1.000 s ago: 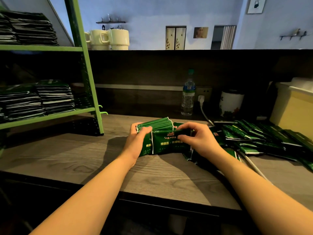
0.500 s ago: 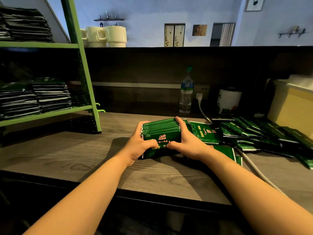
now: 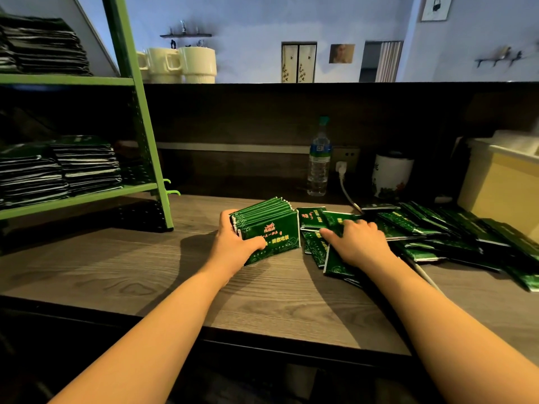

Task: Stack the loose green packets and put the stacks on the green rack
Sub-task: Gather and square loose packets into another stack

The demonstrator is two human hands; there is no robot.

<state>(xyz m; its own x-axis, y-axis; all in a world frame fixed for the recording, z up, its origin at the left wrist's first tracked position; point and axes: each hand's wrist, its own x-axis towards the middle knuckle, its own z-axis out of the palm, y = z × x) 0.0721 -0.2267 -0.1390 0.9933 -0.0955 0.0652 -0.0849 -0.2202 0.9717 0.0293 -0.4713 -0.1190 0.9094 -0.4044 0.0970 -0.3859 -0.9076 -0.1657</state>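
Note:
My left hand [image 3: 236, 243] grips a stack of green packets [image 3: 269, 225] standing on edge on the wooden counter [image 3: 145, 272], thumb across its front face. My right hand [image 3: 357, 242] lies on the loose green packets [image 3: 431, 231] spread over the counter to the right, fingers curled over one of them; whether it is gripped cannot be told. The green rack [image 3: 145, 135] stands at the left, with dark packet stacks [image 3: 84, 164] on its lower shelf and more stacks on the upper shelf [image 3: 43, 45].
A water bottle [image 3: 319, 158], a white cable [image 3: 348, 196] and a white jar [image 3: 392, 176] stand at the back of the counter. A yellow bin [image 3: 501, 188] is at the far right. Cream mugs [image 3: 180, 64] sit on the ledge above.
My right hand has let go of the stack and moved right onto the loose packets. My left hand now holds the stack alone, in nearly the same place.

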